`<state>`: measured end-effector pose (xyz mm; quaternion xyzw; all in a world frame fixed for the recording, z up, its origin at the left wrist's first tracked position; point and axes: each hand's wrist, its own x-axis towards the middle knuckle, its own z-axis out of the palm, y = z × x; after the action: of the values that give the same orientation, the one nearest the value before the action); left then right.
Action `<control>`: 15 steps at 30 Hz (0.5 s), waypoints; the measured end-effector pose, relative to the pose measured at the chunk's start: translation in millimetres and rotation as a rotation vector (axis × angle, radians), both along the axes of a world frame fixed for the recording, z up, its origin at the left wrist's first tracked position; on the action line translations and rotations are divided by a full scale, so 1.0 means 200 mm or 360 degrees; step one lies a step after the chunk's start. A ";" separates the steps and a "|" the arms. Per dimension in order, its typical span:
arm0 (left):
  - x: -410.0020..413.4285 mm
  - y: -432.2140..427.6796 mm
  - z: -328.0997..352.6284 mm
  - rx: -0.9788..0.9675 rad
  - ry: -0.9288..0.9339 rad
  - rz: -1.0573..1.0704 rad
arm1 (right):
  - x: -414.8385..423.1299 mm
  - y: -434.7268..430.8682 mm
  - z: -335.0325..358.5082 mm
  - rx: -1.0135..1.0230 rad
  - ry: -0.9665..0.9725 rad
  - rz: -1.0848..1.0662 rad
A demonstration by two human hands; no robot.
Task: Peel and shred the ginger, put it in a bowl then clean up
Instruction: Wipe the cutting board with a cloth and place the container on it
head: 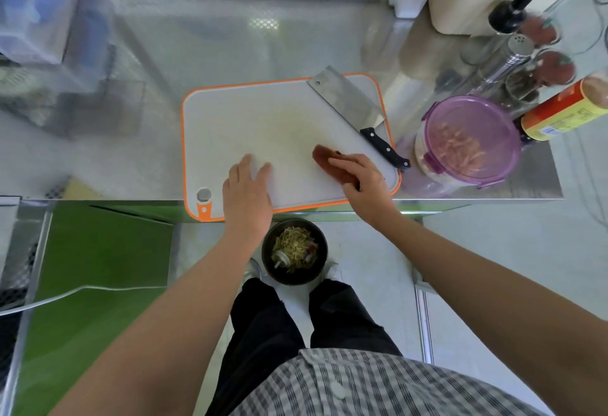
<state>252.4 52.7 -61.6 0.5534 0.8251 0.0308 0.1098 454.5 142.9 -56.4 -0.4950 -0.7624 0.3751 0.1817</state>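
Pale shredded ginger (297, 244) — dark bowl (293, 279)

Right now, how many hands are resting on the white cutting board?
2. The left hand lies flat near the white, orange-rimmed cutting board's front edge; the right hand presses a reddish-brown cloth on its right side.
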 end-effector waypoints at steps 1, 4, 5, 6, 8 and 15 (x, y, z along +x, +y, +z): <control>0.02 0.00 0.00 -0.0009 0.0012 -0.0040 | 0.02 -0.02 -0.02 0.0049 -0.0037 0.0005; 0.06 0.01 0.00 0.0005 0.0036 -0.0067 | 0.06 -0.16 0.00 -0.0113 0.0095 0.0410; 0.05 0.01 0.00 0.0010 0.0054 -0.0071 | 0.06 -0.17 0.02 -0.0157 0.0140 0.0458; 0.05 0.01 -0.01 -0.0007 0.0058 -0.0089 | 0.07 -0.14 0.01 -0.0145 0.0160 0.0382; 0.03 0.01 -0.02 -0.0070 0.0055 -0.0121 | 0.08 -0.07 0.00 -0.0039 0.0081 0.0091; 0.07 0.05 0.02 0.0210 -0.0172 0.0035 | 0.03 -0.13 0.08 -0.0382 0.0350 0.0008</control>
<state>266.8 63.2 -56.9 0.5480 0.8201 0.1162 0.1171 461.1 117.4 -40.9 -0.4672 -0.6889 0.5158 0.2026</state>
